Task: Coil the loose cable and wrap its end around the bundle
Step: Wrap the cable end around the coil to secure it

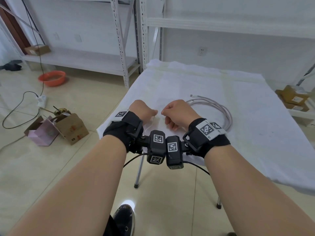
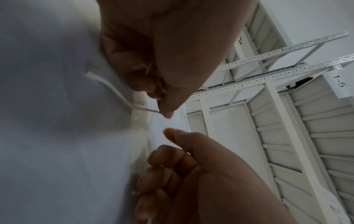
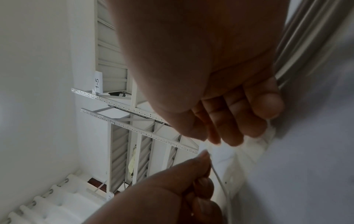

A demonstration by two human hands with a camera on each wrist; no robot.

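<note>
Left hand point(image 1: 142, 109) and right hand point(image 1: 177, 111) pinch cable point(image 1: 219, 108) end at frame centre, fingers curled, readying wrap; coil lies right on desk point(image 1: 255, 133).

Pale pink cable point(image 1: 219, 108) lies loosely coiled on the table.

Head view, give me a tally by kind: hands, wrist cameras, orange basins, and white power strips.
Hands: 2, left hand and right hand
Wrist cameras: 2, left wrist camera and right wrist camera
Basin: 1
Power strip: 1
Total: 6
</note>
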